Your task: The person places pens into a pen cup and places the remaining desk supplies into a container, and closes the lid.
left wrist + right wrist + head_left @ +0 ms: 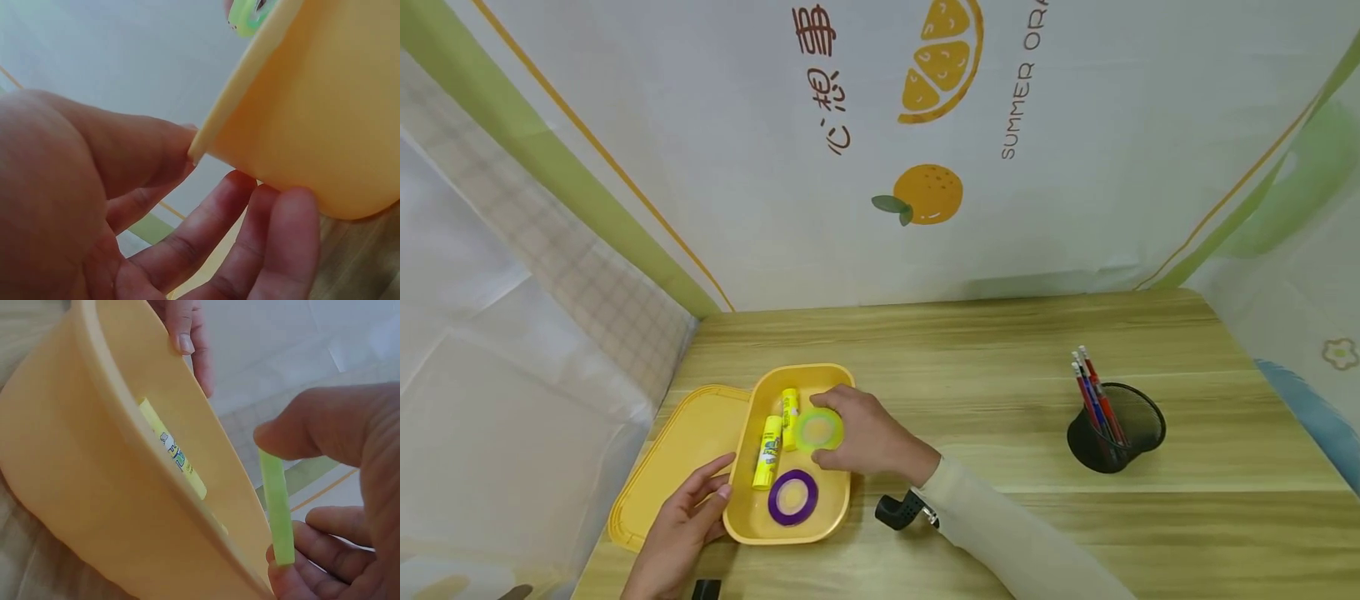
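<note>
My right hand (868, 435) pinches a green ring-shaped roll of tape (807, 432) between thumb and fingers, over the right side of a yellow plastic box (827, 525). Seen edge-on in the right wrist view, the green roll (278, 509) is a narrow band beside the box's rim. At the box's left wall, my left hand (681, 525) grips the rim, its thumb at the edge and its fingers against the outer wall (312, 131). Inside the box lie two yellow glue sticks (767, 452) (789, 408) and a purple ring-shaped roll (773, 506).
The box's yellow lid (658, 467) lies at its left, partly under it. A black mesh holder (1138, 417) with several pencils (1093, 396) stands on the right of the wooden table (985, 358). A printed cloth (760, 208) hangs behind.
</note>
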